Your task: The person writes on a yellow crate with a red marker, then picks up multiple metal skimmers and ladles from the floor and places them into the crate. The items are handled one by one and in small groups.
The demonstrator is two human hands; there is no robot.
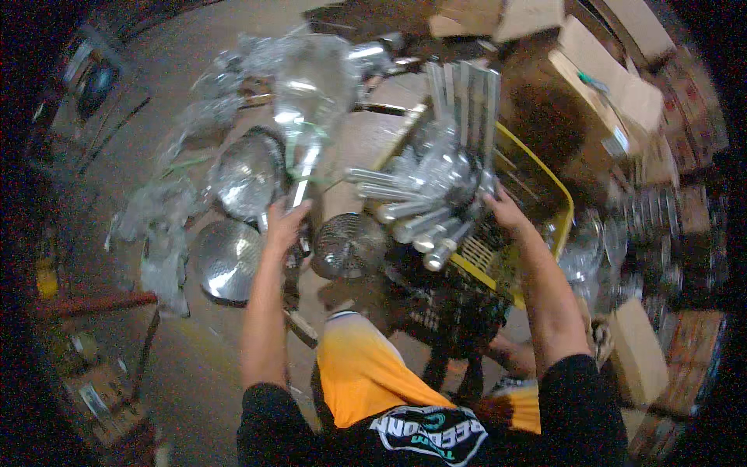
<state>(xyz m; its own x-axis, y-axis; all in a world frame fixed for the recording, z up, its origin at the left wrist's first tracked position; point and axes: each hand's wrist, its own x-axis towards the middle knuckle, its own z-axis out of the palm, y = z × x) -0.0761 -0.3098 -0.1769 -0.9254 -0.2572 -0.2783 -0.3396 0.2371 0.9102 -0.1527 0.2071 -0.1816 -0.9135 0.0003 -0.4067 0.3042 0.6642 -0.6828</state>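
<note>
My left hand (288,224) is closed round the metal handle of a long-handled utensil (309,159), whose wide head, blurred under clear plastic, points away from me. Beside that hand lie perforated round skimmers: one (249,173) at the far left, another (227,261) nearer, and a darker one (350,246) to its right. My right hand (507,210) grips the side of a bundle of shiny metal utensils (467,117) partly covered in clear plastic. The bundle is over a crate with a yellow rim (566,194). Several thick handle ends (424,226) stick out toward me.
Crumpled clear plastic wrap (167,222) lies on the floor at the left. Opened cardboard boxes (607,86) stand at the back right. A dark crate (443,303) is close to my legs. More stacked metalware (646,226) sits at the right.
</note>
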